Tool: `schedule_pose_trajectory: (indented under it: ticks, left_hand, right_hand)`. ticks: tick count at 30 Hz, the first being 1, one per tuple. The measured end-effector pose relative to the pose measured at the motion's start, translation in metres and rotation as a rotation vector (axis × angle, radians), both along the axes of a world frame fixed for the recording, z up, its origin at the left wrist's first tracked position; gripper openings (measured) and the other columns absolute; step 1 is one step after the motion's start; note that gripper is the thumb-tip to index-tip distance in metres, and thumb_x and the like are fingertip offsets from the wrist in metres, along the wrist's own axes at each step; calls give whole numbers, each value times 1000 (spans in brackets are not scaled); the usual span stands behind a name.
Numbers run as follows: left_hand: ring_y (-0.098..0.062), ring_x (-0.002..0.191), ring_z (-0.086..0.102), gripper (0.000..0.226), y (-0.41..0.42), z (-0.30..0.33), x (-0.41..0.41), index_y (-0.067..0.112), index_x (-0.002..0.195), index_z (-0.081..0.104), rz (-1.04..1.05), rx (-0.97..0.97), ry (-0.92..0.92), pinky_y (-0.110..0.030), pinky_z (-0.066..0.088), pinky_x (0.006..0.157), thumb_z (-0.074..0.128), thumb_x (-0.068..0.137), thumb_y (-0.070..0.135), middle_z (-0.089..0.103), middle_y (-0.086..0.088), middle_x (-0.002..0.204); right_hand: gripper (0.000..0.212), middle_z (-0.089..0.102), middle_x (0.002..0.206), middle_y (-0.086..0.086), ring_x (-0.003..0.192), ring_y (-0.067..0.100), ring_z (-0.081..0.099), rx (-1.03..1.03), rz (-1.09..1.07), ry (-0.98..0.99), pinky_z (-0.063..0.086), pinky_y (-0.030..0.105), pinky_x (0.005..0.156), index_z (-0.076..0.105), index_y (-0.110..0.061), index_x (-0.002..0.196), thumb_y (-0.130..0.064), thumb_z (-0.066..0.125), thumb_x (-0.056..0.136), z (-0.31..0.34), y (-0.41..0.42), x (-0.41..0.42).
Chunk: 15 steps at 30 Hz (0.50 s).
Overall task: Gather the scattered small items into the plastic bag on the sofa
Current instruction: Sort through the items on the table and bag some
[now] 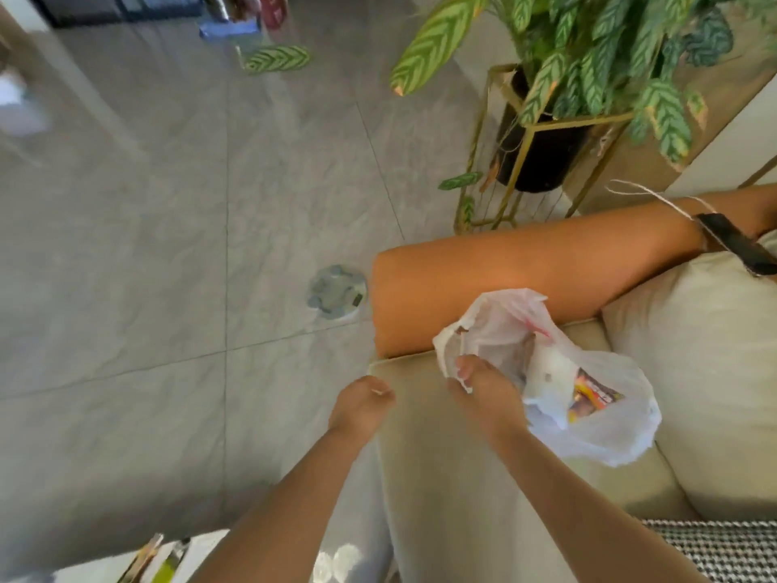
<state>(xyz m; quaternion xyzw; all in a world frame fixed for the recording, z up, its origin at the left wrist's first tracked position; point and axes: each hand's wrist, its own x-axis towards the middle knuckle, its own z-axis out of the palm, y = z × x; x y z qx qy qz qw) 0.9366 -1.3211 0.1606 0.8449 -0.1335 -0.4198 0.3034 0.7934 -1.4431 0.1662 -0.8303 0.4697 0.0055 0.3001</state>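
Plastic bag (546, 372): thin, white, half see-through, lying on the pale sofa (441, 477) seat close to its front edge, just beside the orange armrest (504, 271). Its mouth is facing the person and gaping loosely. Something white and a bright printed packet (593, 397) are showing through the film inside.

Right hand (483, 397): reaching to the bag's mouth, fingers curled and pinching the near rim, apparently holding it open. Whether anything small is also tucked in those fingers is too blurred to tell.

Left hand (361, 403): hovering just left of the right one, over the seat's front edge, fingers curled inward. A pale sliver is showing at the fingertips; it may be a small item being carried to the bag, though I cannot say for sure.

Round bluish thing (336, 298): lying on the grey tiled floor (168, 246), near the foot of the armrest and well apart from the bag. Too blurred to name.

Potted plant (588, 77): standing in a gold wire stand beyond the armrest, not involved.

Risks, as I judge them: the film is limp, so the mouth may be folding shut if the right hand's pinch is slackening, and an item released then would be sliding off onto the cushion. The left hand is sitting over the seat's edge, so a drop made short of the mouth could be going to the floor. Tugging the rim toward the edge could be tipping the contents out.
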Motion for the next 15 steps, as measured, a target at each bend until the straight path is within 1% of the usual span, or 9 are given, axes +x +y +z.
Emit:
schedule_pose_trajectory:
  ticks: [1, 2, 3, 5, 7, 10, 12, 15]
  left_hand:
    - [-25, 92, 68, 9, 20, -3, 6, 25, 92, 64, -3, 13, -4, -30, 53, 78, 62, 85, 31, 70, -5, 102]
    - [-25, 90, 69, 12, 41, -7, 11, 24, 93, 65, 7, 19, -9, -31, 53, 79, 62, 85, 32, 71, -4, 101]
    - [-25, 91, 69, 14, 62, -11, 17, 22, 95, 66, 29, 25, -10, -32, 55, 83, 62, 85, 32, 71, -5, 101]
    - [-27, 96, 68, 16, 106, -18, 28, 17, 95, 67, 119, 22, 13, -37, 53, 89, 64, 85, 29, 72, -9, 102]
    - [-30, 99, 67, 17, 154, -23, 36, 13, 97, 68, 206, 14, 43, -40, 53, 90, 65, 86, 25, 70, -14, 105]
    - [-34, 101, 66, 19, 224, -27, 46, 11, 100, 68, 298, 31, 50, -41, 53, 90, 63, 86, 21, 68, -18, 109]
    - [-33, 103, 64, 19, 269, -29, 50, 9, 101, 67, 371, 38, 67, -41, 53, 90, 60, 86, 19, 67, -19, 109]
    - [-28, 102, 65, 21, 332, -30, 54, 11, 102, 68, 400, 92, 47, -35, 51, 91, 54, 90, 22, 69, -14, 108]
  right_hand:
    - [8, 60, 93, 1, 94, 25, 59, 41, 50, 3, 45, 34, 82, 51, -24, 92, -29, 54, 89, -4, 16, 11]
    - [10, 55, 84, -1, 88, 24, 59, 59, 105, 23, 44, 31, 75, 46, -23, 88, -30, 54, 89, -9, 34, 23]
    - [10, 53, 82, -3, 85, 23, 58, 75, 148, 36, 42, 30, 72, 47, -22, 90, -30, 54, 89, -15, 51, 33]
    - [15, 58, 90, 1, 88, 23, 59, 113, 215, 37, 45, 31, 79, 55, -18, 101, -27, 56, 89, -25, 88, 54]
    - [18, 61, 94, 6, 90, 25, 60, 130, 293, 61, 47, 32, 81, 57, -14, 101, -26, 57, 87, -33, 128, 74]
    - [31, 65, 110, 8, 104, 25, 61, 162, 397, 125, 48, 33, 89, 58, -14, 115, -29, 58, 88, -36, 189, 105]
    - [34, 65, 116, 6, 110, 23, 60, 160, 481, 155, 47, 31, 92, 57, -17, 118, -32, 57, 88, -37, 229, 124]
    - [35, 64, 118, -1, 112, 17, 59, 156, 589, 165, 45, 27, 91, 57, -23, 120, -36, 56, 88, -40, 286, 149]
